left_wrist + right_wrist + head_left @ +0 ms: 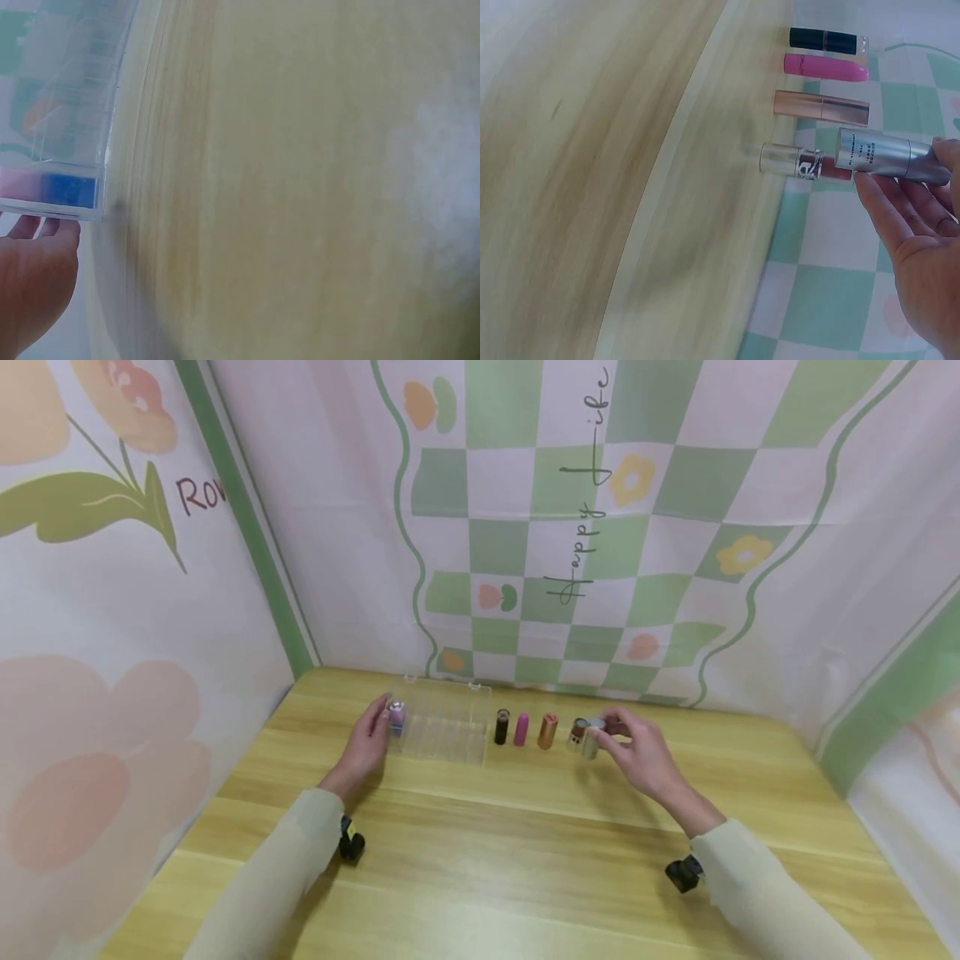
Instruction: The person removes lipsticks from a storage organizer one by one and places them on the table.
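Observation:
In the head view my left hand (367, 740) rests at the left end of a clear plastic compartment box (442, 752), its fingers touching the end wall. A lilac-and-blue lipstick tube (397, 718) occupies the box's leftmost compartment; its pink and blue parts show through the wall in the left wrist view. My right hand (639, 755) pinches a silver lipstick tube (874, 154) between thumb and fingers. The silver tube is raised, partly overlapping a lipstick with a clear base and dark red part (829, 168) in the right wrist view.
Right of the box stand a black lipstick tube (502, 727), a bright pink one (521, 729) and a rose-gold one (548, 731), in a row. The wooden table (480, 852) ends at a green-and-white checked cloth (495, 547) behind them.

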`<state>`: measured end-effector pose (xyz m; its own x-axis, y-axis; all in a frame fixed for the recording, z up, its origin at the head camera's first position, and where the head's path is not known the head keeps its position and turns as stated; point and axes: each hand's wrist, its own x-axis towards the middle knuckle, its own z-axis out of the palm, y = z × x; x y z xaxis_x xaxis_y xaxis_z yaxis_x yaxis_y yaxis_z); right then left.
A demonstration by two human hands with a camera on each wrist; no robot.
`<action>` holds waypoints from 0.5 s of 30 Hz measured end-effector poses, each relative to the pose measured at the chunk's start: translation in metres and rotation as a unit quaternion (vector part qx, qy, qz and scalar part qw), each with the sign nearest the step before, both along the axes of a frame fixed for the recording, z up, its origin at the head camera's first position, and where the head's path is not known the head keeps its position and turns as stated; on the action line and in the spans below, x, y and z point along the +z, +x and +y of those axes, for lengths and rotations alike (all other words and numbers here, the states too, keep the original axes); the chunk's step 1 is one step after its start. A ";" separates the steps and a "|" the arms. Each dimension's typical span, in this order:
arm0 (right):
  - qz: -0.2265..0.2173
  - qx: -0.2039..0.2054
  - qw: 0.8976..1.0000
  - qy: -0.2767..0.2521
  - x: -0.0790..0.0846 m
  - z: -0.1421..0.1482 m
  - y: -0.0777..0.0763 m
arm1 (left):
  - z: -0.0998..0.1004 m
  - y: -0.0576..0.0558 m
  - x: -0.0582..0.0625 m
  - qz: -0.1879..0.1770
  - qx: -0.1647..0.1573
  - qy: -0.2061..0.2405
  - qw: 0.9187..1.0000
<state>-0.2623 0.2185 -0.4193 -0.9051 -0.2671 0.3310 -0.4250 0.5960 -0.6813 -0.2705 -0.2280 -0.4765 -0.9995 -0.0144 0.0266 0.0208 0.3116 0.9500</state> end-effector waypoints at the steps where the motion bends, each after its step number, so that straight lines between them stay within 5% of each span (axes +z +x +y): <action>1: 0.002 -0.002 1.000 0.002 0.000 0.001 -0.001 | 0.000 0.000 0.000 0.002 -0.001 0.001 1.000; 8: 0.014 -0.022 1.000 0.010 -0.004 0.010 -0.007 | 0.001 -0.002 0.001 0.004 -0.001 -0.009 1.000; 15: -0.027 -0.029 0.999 -0.001 -0.007 0.019 -0.013 | 0.000 -0.001 0.001 -0.006 0.003 -0.003 1.000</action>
<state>-0.2755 0.2370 -0.4263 -0.9352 -0.2136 0.2825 -0.3533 0.6171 -0.7031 -0.2712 -0.2277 -0.4759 -0.9997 -0.0201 0.0144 0.0073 0.3179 0.9481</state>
